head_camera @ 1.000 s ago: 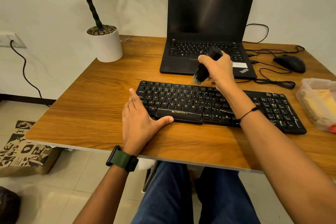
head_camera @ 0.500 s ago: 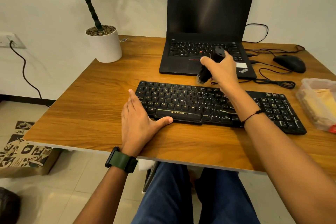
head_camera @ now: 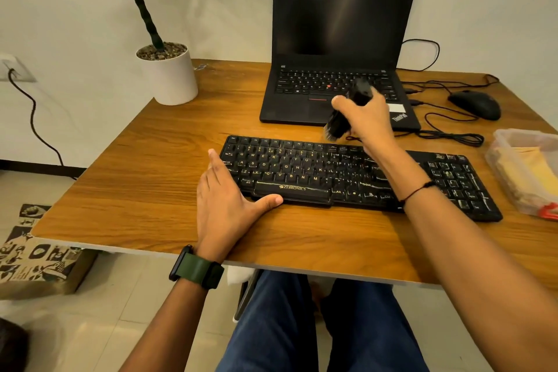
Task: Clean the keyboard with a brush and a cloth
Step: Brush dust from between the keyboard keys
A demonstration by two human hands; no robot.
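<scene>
A black keyboard (head_camera: 302, 170) lies across the wooden desk (head_camera: 145, 178). My left hand (head_camera: 225, 205) lies flat against the keyboard's near left corner, fingers straight, thumb along the front edge. My right hand (head_camera: 367, 122) grips a black brush (head_camera: 339, 124) by its handle, just behind the keyboard's top row. The bristles point down and left, over the back edge of the keyboard. A clear plastic box (head_camera: 501, 142) at the right edge holds a yellow cloth (head_camera: 536, 169).
An open black laptop (head_camera: 341, 27) stands behind the keyboard. A black mouse (head_camera: 474, 104) and coiled cables (head_camera: 453, 136) lie at the back right. A white plant pot (head_camera: 169, 75) sits at the back left. My legs are under the desk's front edge.
My right hand has shifted the brush slightly right and away along the keyboard's back edge. My left hand has stayed in place.
</scene>
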